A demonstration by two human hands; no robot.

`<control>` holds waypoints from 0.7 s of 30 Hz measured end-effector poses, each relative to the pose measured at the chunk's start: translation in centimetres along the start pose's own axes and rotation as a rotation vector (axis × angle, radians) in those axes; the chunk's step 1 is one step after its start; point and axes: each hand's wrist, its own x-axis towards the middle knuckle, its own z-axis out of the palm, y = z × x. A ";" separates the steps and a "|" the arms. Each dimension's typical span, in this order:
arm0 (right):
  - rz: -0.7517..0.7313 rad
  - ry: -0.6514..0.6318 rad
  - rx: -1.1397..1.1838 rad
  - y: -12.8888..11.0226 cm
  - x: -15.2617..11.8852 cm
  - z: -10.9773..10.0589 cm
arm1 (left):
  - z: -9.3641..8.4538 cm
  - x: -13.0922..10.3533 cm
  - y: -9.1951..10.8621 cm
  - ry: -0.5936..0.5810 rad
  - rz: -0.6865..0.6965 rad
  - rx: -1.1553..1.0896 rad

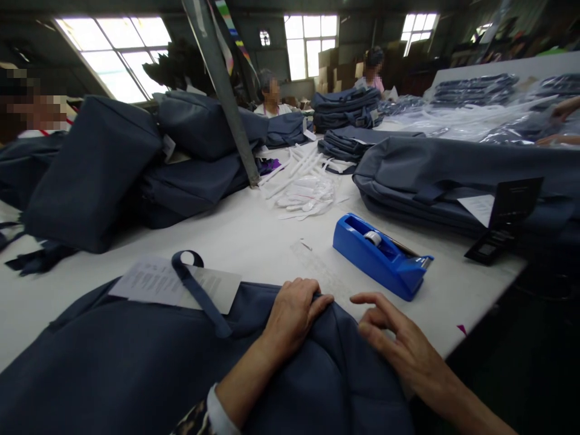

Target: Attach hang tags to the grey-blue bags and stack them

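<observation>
A dark blue fabric bag (pixel 149 362) lies across the near side of the table. My left hand (pixel 292 314) rests on its upper edge, fingers curled over the fabric and gripping it. Just right of the bag's edge, my right hand (pixel 399 338) hovers with its fingers apart and slightly bent, holding nothing visible. Printed paper tags (pixel 149 284) and a fabric loop (pixel 199 293) lie on the bag, left of my left hand. Beyond my right hand stands a blue tape dispenser (pixel 380 257) with a roll of tape in it.
More dark blue bags (pixel 90 175) are heaped at the left, beside a metal post (pixel 231 109). Others (pixel 453 175) lie at the right, with a black tag (pixel 507 217). White strips and plastic bits (pixel 308 187) lie mid-table. Several people are at work around the table.
</observation>
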 end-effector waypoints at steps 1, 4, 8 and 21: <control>0.010 0.025 -0.026 0.0 -0.6 0.1 | 0.1 0.0 0.0 0.000 -0.005 0.017; 0.014 0.100 -0.143 0.7 -1.9 0.6 | 0.4 0.0 0.1 0.001 -0.010 0.056; -0.022 0.112 -0.252 2.9 -2.6 1.1 | 0.9 0.1 0.0 0.003 -0.015 0.060; -0.099 0.195 -0.359 5.6 -2.4 1.2 | 2.2 0.7 -0.2 -0.040 0.001 0.112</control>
